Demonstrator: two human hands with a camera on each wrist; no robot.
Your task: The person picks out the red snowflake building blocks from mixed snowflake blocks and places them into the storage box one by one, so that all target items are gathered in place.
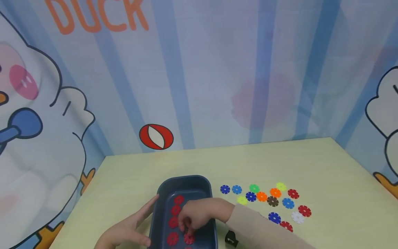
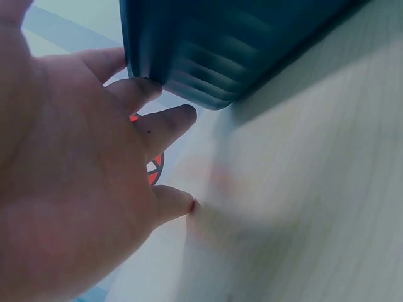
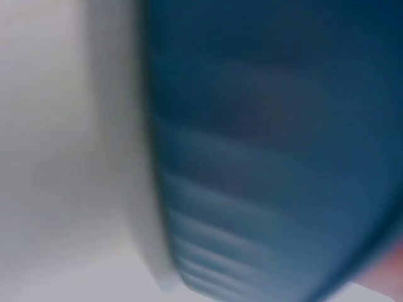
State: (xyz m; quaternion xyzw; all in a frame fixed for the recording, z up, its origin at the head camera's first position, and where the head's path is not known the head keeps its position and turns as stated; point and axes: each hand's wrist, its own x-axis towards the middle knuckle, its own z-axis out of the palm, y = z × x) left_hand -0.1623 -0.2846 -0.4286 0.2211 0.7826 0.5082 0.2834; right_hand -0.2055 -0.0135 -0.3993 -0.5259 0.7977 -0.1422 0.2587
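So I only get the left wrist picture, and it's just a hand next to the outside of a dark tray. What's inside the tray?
Observer: Red flower-shaped discs lie in the tray; the head view shows them.
Operator: Ooh! And where's the other hand?
Observer: The right hand reaches into the tray, with its fingertips down at one red disc. I can't tell whether it grips it.
Operator: Are there any other colours, or only red?
Observer: Others too. On the table, to the right of the tray, lie discs in other colours: blue, orange, green, yellow, brown and white, with some more red ones among them.
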